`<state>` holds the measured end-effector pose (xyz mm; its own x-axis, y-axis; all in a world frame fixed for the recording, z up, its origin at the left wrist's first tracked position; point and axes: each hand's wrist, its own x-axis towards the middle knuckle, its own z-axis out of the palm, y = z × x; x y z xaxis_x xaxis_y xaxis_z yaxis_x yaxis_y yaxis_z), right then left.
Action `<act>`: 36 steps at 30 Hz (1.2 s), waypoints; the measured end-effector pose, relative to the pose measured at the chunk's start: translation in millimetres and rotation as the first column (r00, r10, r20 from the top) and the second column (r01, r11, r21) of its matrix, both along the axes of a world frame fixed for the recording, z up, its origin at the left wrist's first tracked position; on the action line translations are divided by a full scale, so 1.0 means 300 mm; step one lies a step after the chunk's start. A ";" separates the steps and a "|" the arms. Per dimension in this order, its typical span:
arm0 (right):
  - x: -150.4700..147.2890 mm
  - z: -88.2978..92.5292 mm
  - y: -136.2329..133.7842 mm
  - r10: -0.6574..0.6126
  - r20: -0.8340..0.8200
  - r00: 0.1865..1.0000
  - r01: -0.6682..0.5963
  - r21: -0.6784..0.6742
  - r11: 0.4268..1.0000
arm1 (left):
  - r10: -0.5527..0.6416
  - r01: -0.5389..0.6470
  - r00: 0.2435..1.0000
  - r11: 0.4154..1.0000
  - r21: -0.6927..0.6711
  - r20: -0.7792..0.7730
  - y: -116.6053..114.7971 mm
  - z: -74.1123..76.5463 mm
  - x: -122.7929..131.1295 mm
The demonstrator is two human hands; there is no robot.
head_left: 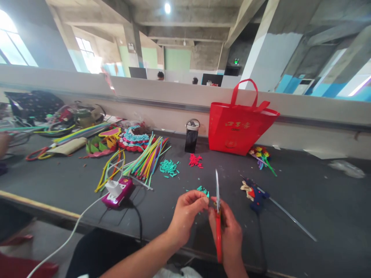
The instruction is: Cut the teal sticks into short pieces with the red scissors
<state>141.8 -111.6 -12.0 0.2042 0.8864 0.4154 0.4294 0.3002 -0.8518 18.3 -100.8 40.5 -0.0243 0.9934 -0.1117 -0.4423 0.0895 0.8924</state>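
Note:
My right hand [232,233] is closed around a pair of scissors [218,235] with red handles, the metal blades pointing up and away from me. My left hand [185,216] is pinched at the fingertips, close beside the scissors; whatever it holds is too small and hidden to make out. Just behind those fingertips lies a small heap of teal cut pieces [203,190]. Farther off are a larger pile of teal cut pieces [169,168] and a pile of red cut pieces [195,160].
A bundle of coloured pipe cleaners [150,158] lies left of the piles, near a purple power strip [119,193] with a white plug. A dark tumbler [191,138] and red bag [240,129] stand behind. A navy glue gun [259,199] with a clear stick lies right.

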 end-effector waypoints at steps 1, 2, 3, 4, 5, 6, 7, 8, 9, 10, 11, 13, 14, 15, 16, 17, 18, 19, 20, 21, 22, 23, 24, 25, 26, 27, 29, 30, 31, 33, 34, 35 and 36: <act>0.002 0.021 0.002 0.010 -0.064 0.998 -0.012 -0.022 1.000 | -0.037 0.037 0.999 0.999 -0.024 0.025 0.000 0.000 -0.005; 0.004 0.042 0.003 0.054 -0.134 0.990 -0.063 -0.067 0.996 | -0.075 0.078 0.996 0.996 -0.049 0.054 0.000 0.001 -0.011; 0.005 0.063 0.005 0.083 -0.214 0.973 -0.107 -0.102 0.989 | -0.112 0.118 0.990 0.990 -0.073 0.084 0.000 0.002 -0.017; 0.006 0.082 0.007 0.110 -0.278 0.954 -0.146 -0.112 0.983 | -0.143 0.154 0.983 0.984 -0.093 0.112 0.000 0.003 -0.022; 0.006 0.099 0.010 0.130 -0.324 0.937 -0.176 -0.116 0.978 | -0.169 0.184 0.976 0.977 -0.108 0.135 0.001 0.003 -0.027; 0.005 0.113 0.012 0.140 -0.351 0.926 -0.189 -0.110 0.976 | -0.188 0.207 0.970 0.971 -0.119 0.154 0.000 0.002 -0.031; 0.004 0.125 0.015 0.152 -0.360 0.920 -0.201 -0.100 0.975 | -0.205 0.227 0.965 0.966 -0.126 0.164 0.000 0.001 -0.034; 0.003 0.134 0.017 0.161 -0.360 0.919 -0.206 -0.091 0.974 | -0.220 0.243 0.961 0.961 -0.129 0.167 -0.001 -0.001 -0.037; 0.001 0.141 0.018 0.168 -0.354 0.920 -0.210 -0.082 0.974 | -0.235 0.257 0.958 0.957 -0.132 0.166 -0.003 -0.003 -0.038; -0.001 0.145 0.019 0.176 -0.347 0.921 -0.215 -0.076 0.974 | -0.243 0.265 0.956 0.955 -0.133 0.163 -0.004 -0.005 -0.039; -0.003 0.148 0.020 0.182 -0.343 0.921 -0.219 -0.073 0.973 | -0.251 0.273 0.955 0.953 -0.135 0.159 -0.006 -0.007 -0.040; -0.005 0.149 0.020 0.198 -0.345 0.918 -0.239 -0.078 0.968 | -0.277 0.299 0.949 0.942 -0.152 0.152 -0.009 -0.010 -0.041; -0.005 0.147 0.020 0.207 -0.353 0.912 -0.252 -0.084 0.964 | -0.295 0.317 0.944 0.934 -0.163 0.146 -0.011 -0.010 -0.041; -0.005 0.146 0.020 0.215 -0.366 0.905 -0.265 -0.092 0.960 | -0.308 0.327 0.943 0.930 -0.168 0.126 -0.013 -0.010 -0.042; -0.004 0.143 0.020 0.218 -0.385 0.897 -0.275 -0.099 0.956 | -0.312 0.322 0.946 0.933 -0.161 0.085 -0.014 -0.009 -0.043; -0.003 0.142 0.021 0.216 -0.406 0.888 -0.280 -0.104 0.954 | -0.303 0.304 0.953 0.943 -0.138 0.026 -0.015 -0.007 -0.044; -0.001 0.140 0.021 0.208 -0.427 0.880 -0.278 -0.108 0.954 | -0.281 0.276 0.958 0.956 -0.097 -0.048 -0.016 -0.004 -0.045; 0.001 0.139 0.022 0.200 -0.443 0.874 -0.274 -0.109 0.956 | -0.253 0.249 0.958 0.967 -0.046 -0.132 -0.017 -0.001 -0.047; 0.002 0.140 0.022 0.194 -0.449 0.872 -0.268 -0.107 0.958 | -0.220 0.227 0.950 0.974 0.006 -0.224 -0.017 0.003 -0.049; 0.004 0.141 0.023 0.189 -0.444 0.876 -0.262 -0.107 0.959 | -0.184 0.211 0.931 0.976 0.054 -0.314 -0.017 0.006 -0.051; 0.005 0.143 0.024 0.185 -0.431 0.883 -0.255 -0.109 0.961 | -0.154 0.206 0.905 0.974 0.092 -0.396 -0.017 0.010 -0.052; 0.007 0.145 0.024 0.182 -0.412 0.893 -0.247 -0.111 0.963 | -0.127 0.204 0.875 0.972 0.118 -0.466 -0.016 0.012 -0.054; 0.007 0.148 0.024 0.178 -0.396 0.901 -0.239 -0.111 0.965 | -0.104 0.203 0.845 0.970 0.135 -0.525 -0.014 0.014 -0.054; 0.008 0.150 0.024 0.175 -0.386 0.906 -0.234 -0.110 0.966 | -0.089 0.203 0.819 0.969 0.142 -0.567 -0.013 0.015 -0.055; 0.007 0.151 0.024 0.173 -0.382 0.908 -0.229 -0.107 0.967 | -0.084 0.205 0.800 0.969 0.139 -0.593 -0.012 0.014 -0.055; 0.006 0.151 0.024 0.173 -0.382 0.908 -0.229 -0.106 0.968 | -0.089 0.210 0.788 0.969 0.130 -0.610 -0.010 0.012 -0.055; 0.002 0.149 0.024 0.177 -0.383 0.907 -0.233 -0.107 0.967 | -0.099 0.210 0.779 0.972 0.109 -0.619 -0.009 0.005 -0.053; -0.001 0.148 0.025 0.180 -0.379 0.908 -0.238 -0.112 0.965 | -0.101 0.205 0.785 0.973 0.102 -0.611 -0.009 0.001 -0.052; -0.003 0.146 0.025 0.182 -0.378 0.908 -0.241 -0.115 0.964 | -0.104 0.199 0.798 0.975 0.096 -0.593 -0.010 -0.004 -0.051; -0.004 0.145 0.027 0.171 -0.398 0.901 -0.233 -0.114 0.966 | -0.109 0.190 0.834 0.977 0.096 -0.542 -0.013 -0.011 -0.051; -0.001 0.145 0.029 0.151 -0.413 0.898 -0.215 -0.114 0.970 | -0.110 0.185 0.853 0.978 0.098 -0.509 -0.014 -0.012 -0.052; 0.004 0.144 0.029 0.126 -0.421 0.898 -0.193 -0.119 0.974 | -0.115 0.181 0.875 0.979 0.098 -0.471 -0.016 -0.010 -0.054; 0.011 0.142 0.030 0.094 -0.418 0.904 -0.160 -0.127 0.979 | -0.121 0.175 0.898 0.980 0.090 -0.422 -0.017 -0.007 -0.057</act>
